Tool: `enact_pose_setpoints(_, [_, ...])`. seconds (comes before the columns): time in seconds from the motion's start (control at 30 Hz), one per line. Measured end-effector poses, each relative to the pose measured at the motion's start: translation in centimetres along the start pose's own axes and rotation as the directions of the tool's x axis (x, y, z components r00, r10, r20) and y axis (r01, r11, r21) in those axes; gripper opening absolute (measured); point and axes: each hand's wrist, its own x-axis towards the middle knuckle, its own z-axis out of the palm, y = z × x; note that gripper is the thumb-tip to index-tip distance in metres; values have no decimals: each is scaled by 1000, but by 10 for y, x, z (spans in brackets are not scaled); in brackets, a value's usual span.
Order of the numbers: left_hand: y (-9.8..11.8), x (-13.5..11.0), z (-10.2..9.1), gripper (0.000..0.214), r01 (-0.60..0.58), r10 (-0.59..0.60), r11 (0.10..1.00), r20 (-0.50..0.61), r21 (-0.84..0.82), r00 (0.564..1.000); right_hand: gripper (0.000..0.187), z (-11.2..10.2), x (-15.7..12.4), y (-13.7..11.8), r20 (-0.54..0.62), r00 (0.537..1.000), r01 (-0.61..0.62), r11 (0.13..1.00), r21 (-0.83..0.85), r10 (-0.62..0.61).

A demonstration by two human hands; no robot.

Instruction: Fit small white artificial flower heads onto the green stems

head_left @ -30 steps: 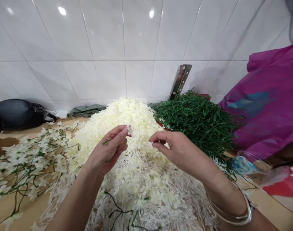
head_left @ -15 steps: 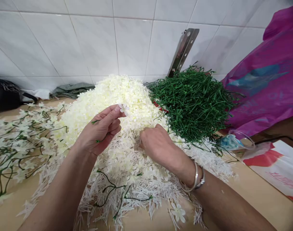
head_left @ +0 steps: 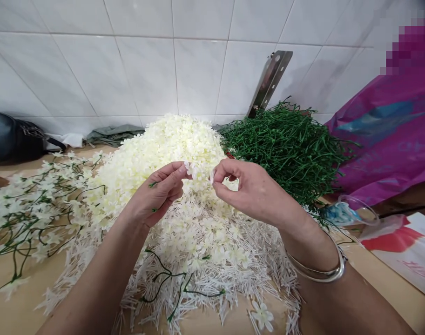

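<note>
A white tiled wall (head_left: 145, 70) stood behind a tan surface (head_left: 369, 279) crowded with stock. The biggest mass was a heap of cream blossoms (head_left: 170, 144), banked up against the wall and spilling forward over a layer of white plastic sprues (head_left: 233, 284), apparently kept dead centre so either hand could dip into it. Just to its right lay a tangle of green stems (head_left: 285, 149), with a metal bracket (head_left: 270, 81) leaning on the tiles behind it and a magenta sheet (head_left: 390, 139) beyond. On the left, finished sprays of flowers on green vines (head_left: 27, 218) were spread apart from the loose stock, near a black bag (head_left: 13, 137). Over the heap the left hand (head_left: 156, 195) was closed around a thin green stem, bits of it showing between the fingers, with a small white flower (head_left: 190, 168) at its fingertips. The right hand (head_left: 254, 190), a bangle (head_left: 320, 272) on its wrist, pinched a single petal piece (head_left: 211, 177) between thumb and forefinger, held just beside that flower tip.
</note>
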Motion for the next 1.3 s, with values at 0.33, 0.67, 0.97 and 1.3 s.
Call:
enact_pose_setpoints(0.33, [-5,1,4,30,20,-20,1000,17,2,1000,12,2,5,5,-72,996,-39,969,246,58])
enact_pose_setpoints(0.67, [-2,-3,2,29,18,-17,1000,28,-15,999,10,1,9,7,-85,990,-43,825,563,110])
enact_pose_setpoints(0.97, [1,-6,8,29,19,-18,999,42,-37,999,8,13,4,-2,-286,951,66,828,557,117])
enact_pose_setpoints(1.3, [1,-8,17,29,-3,3,1000,-8,-11,1000,8,14,0,-14,-312,949,54,949,310,48])
